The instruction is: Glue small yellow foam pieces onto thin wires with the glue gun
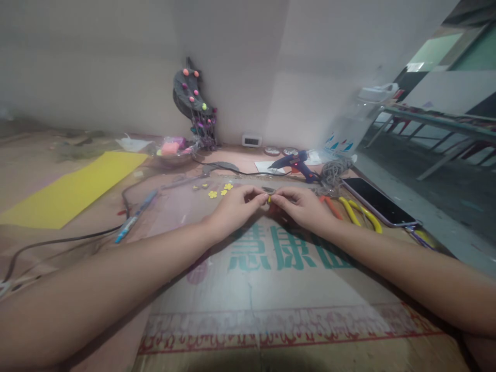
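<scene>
Near the middle of the table, my left hand (243,205) and my right hand (296,204) meet fingertip to fingertip. Both are closed in a pinch around a small yellow piece (269,198), mostly hidden by the fingers, so its shape is unclear. Left of my hands lie several small yellow paper flowers (213,195). Scissors with an orange handle (330,207) and a yellow-handled tool (350,211) rest by my right wrist. A blue glue gun (294,164) with a lit red light stands behind my hands.
A yellow sheet (73,188), a blue pen (136,216) and a black cable (65,236) lie at left. A phone (380,201) sits near the right edge, by grey yarn (334,173) and a plastic jug (343,124). A decorated grey moon (188,93) leans on the wall.
</scene>
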`<state>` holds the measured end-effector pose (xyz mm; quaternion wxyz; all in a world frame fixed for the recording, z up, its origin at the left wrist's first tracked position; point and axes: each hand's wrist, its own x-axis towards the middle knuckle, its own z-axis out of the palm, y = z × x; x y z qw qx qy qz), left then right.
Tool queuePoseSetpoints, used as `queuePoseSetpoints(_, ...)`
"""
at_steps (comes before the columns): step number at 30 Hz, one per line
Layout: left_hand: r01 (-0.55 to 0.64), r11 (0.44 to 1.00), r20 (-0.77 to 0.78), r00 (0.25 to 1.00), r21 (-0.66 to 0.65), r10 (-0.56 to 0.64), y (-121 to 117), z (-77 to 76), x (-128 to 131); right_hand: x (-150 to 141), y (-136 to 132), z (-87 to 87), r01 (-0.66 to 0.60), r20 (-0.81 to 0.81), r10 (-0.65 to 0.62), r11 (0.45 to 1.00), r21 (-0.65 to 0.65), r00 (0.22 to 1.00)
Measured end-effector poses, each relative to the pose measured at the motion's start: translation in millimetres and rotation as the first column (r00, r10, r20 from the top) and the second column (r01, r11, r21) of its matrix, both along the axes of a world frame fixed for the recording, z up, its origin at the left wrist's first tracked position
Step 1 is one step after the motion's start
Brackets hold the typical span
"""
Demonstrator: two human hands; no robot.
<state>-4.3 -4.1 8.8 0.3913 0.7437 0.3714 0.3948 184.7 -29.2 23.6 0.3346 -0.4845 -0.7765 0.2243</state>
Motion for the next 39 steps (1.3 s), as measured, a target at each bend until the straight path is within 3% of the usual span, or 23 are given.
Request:
queuePoseSetpoints(8, 0.008, 1.0, -0.07, 0.998, 0.023, -0.006, 1.4, 0.7, 0.1, 4.5, 4.2, -7.7, -0.098, -0.166, 0.092, 0.995, -0.03, 0.982)
queuePoseSetpoints(17, 0.021, 1.0, -0.07, 0.997, 0.012, -0.021, 1.6, -1.0, -1.0, 5.6, 8.5, -5.4, 0.084, -0.406, -0.02, 0.987, 0.139, 0.914)
queuePoseSetpoints(21, 0.034, 0.999, -0.065, 0.997, 0.009, -0.033, 0.7, 0.1, -0.6, 6.0, 9.0, -6.0, 0.153, -0.327, -0.084, 0.97, 0.191, 0.941)
queuePoseSetpoints(31, 0.038, 0.999, -0.036, 0.999, 0.001, -0.038, 1.4, -1.0, -0.3, 6.2, 4.3, -2.1, 0.118, -0.087, -0.098, 0.956, 0.268, 0.991)
queuePoseSetpoints(39, 0.045, 0.999, -0.004, 0.999, -0.009, -0.045, 0.1, 0.1, -0.6, 4.2, 6.0, -2.7, 0.11, -0.076, -0.094, 0.964, 0.244, 0.993)
